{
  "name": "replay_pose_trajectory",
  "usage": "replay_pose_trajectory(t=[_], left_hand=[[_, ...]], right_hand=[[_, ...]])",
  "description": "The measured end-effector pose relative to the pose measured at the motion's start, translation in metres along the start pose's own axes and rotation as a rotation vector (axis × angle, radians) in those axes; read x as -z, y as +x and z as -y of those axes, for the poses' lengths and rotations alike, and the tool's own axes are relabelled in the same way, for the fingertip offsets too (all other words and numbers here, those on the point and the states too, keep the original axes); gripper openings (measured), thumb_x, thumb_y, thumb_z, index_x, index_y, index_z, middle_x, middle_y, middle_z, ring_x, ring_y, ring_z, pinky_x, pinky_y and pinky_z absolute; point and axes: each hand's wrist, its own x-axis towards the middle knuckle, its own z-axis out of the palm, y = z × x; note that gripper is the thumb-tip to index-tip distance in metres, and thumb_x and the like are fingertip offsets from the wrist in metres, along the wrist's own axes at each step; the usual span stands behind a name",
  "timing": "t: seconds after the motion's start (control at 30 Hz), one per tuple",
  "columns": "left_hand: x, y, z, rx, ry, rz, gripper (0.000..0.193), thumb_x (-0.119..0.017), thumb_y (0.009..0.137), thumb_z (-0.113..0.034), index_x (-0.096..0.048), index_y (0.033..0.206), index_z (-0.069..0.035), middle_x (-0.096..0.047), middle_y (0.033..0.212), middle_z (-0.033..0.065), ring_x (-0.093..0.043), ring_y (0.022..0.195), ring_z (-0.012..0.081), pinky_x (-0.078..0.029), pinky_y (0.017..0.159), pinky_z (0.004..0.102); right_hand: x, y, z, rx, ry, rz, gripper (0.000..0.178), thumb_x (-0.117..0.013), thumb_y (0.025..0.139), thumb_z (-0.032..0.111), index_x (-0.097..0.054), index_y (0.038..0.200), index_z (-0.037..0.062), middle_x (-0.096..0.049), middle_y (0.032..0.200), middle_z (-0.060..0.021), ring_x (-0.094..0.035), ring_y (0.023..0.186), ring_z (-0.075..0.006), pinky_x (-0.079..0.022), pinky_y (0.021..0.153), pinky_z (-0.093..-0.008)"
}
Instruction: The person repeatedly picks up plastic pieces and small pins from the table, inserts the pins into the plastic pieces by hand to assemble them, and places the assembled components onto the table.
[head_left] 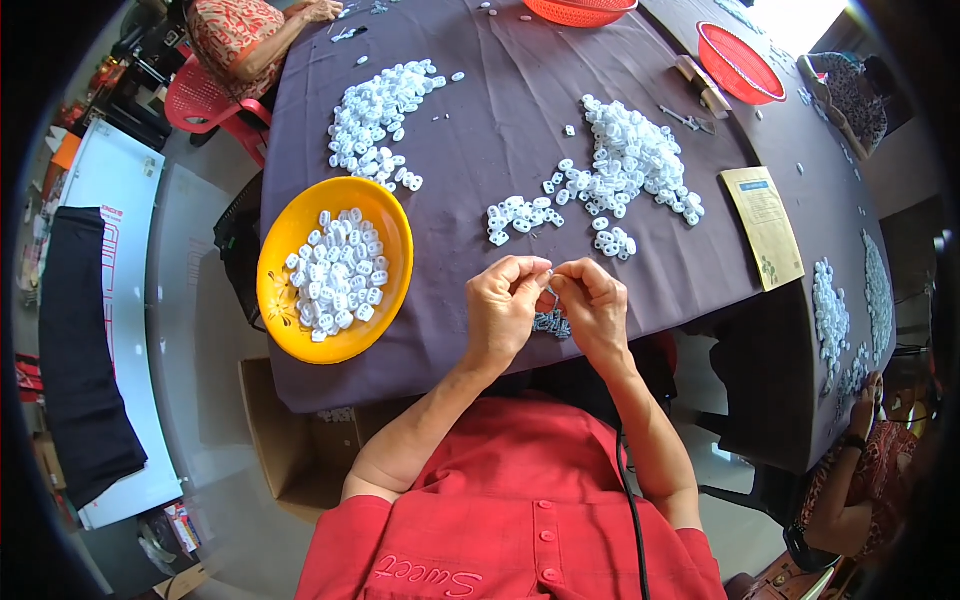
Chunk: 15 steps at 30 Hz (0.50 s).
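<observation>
Near the front edge of the table, my left hand (503, 308) and my right hand (597, 310) meet with fingertips pinched together. Whatever sits between them is tiny and mostly covered by the fingers; only a thin pale bit shows. Just below the fingertips lies a small heap of grey pieces (551, 324), partly hidden by my hands. Beyond my hands is a small cluster of white oval plastic pieces with slots (522, 216), and a tiny group of the same pieces (615, 243) lies to its right. A larger pile of them (637, 155) spreads behind.
At left, a yellow bowl (277, 265) holds many white pieces, with another white pile (375, 115) behind it. A tan printed packet (764, 228) lies right. Red baskets (712, 60) stand at the back. An open cardboard box (268, 425) sits below. Other people work around the table.
</observation>
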Motion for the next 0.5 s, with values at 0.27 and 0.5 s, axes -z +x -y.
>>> replay_pose_trajectory(t=[0.27,0.5], left_hand=[[0.006,0.006,0.001,0.177,-0.236,0.012,0.01,-0.058,0.082,-0.001,-0.061,0.089,0.005,-0.063,0.073,0.009,-0.063,0.06,0.0143,-0.054,0.056,0.0244],[0.005,0.002,0.006,0.146,-0.209,-0.002,0.009,-0.059,0.081,-0.001,-0.061,0.088,0.005,-0.063,0.073,0.0092,-0.062,0.059,0.0136,-0.053,0.056,0.0237]], right_hand=[[-0.002,-0.004,0.001,-0.196,0.428,-0.011,0.011,-0.058,0.081,-0.003,-0.06,0.092,-0.003,-0.06,0.076,-0.0031,-0.057,0.067,-0.0077,-0.048,0.061,-0.0198],[-0.004,-0.003,-0.009,-0.009,0.321,-0.041,0.009,-0.059,0.079,-0.003,-0.059,0.087,-0.001,-0.061,0.075,-0.0052,-0.059,0.067,-0.0119,-0.048,0.058,-0.023]])
